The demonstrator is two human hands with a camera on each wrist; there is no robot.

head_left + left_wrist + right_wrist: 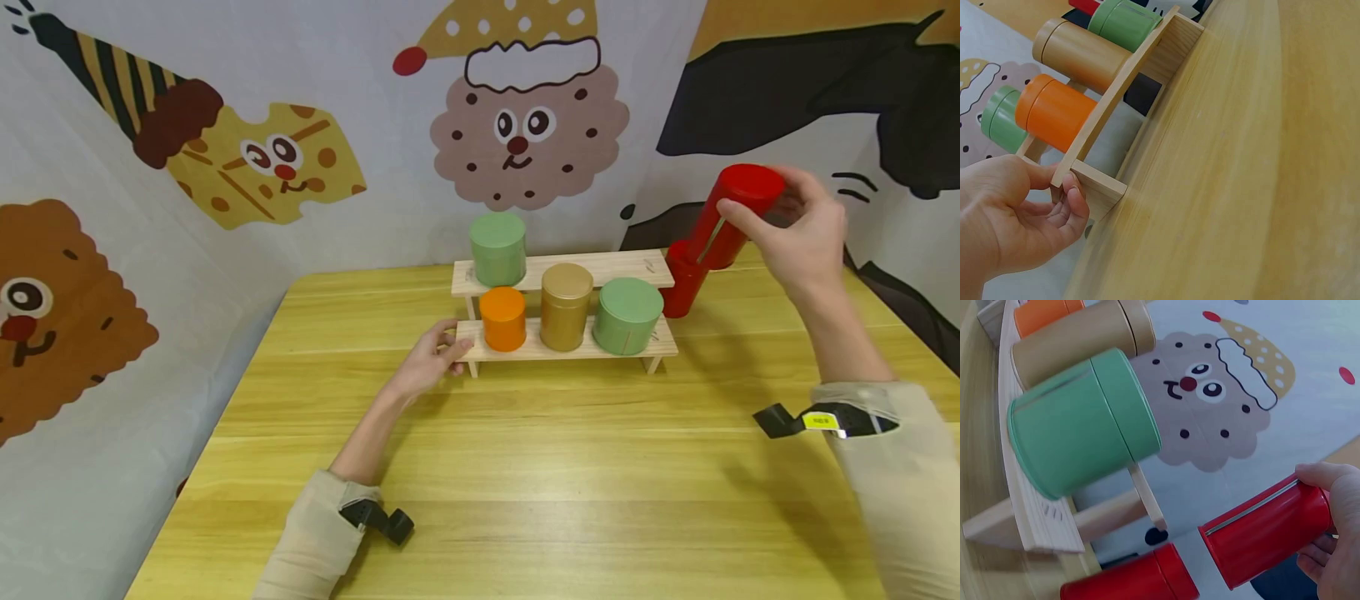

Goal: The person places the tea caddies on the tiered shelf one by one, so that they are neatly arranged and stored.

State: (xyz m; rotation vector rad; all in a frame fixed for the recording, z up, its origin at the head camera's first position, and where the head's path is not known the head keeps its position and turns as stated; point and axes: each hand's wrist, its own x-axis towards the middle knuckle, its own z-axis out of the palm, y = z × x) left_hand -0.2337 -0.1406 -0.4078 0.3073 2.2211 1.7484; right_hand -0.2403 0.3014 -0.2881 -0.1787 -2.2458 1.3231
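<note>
My left hand [431,362] grips the left end of the lower board of a two-step wooden rack [1102,106], thumb on top and fingers beneath. On that board stand an orange canister [503,321], a gold canister [564,308] and a wide green canister [628,318]. A second green canister [498,250] sits on the upper board's left part. Right of the rack, my right hand [810,237] holds a red canister [1266,531] in the air, tilted, thumb on its near side. Another red canister [681,287] stands on the table beside the rack's right end.
The yellow wood-grain table [525,467] extends in front of the rack. Behind it hangs a pale cloth [390,75] printed with cartoon food. Dark straps with small cameras are on both sleeves [885,467].
</note>
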